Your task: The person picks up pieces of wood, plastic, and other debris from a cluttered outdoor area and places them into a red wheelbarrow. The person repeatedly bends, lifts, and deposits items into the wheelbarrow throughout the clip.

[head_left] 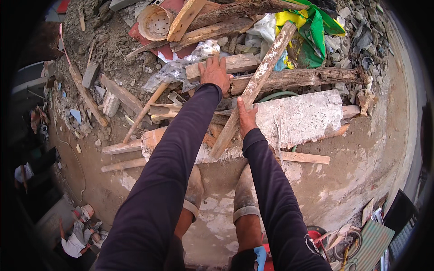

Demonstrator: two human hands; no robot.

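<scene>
My left hand lies across a short, squared wooden block, its fingers bent over the far edge and the thumb at the near side. My right hand is closed on a long, weathered wooden plank with pale flaking patches, which slants from lower left to upper right. Part of its grip is hidden by the plank. Beneath the plank runs a thick, rough timber. Beside my right hand lies a broad, whitish, paint-flecked board, with thinner wood strips under it.
Rubble, scrap wood and crumpled clear plastic spread around my hands. A perforated tan pot and a green and yellow sheet lie at the far side. Another person is at the lower left; a corrugated sheet lies lower right.
</scene>
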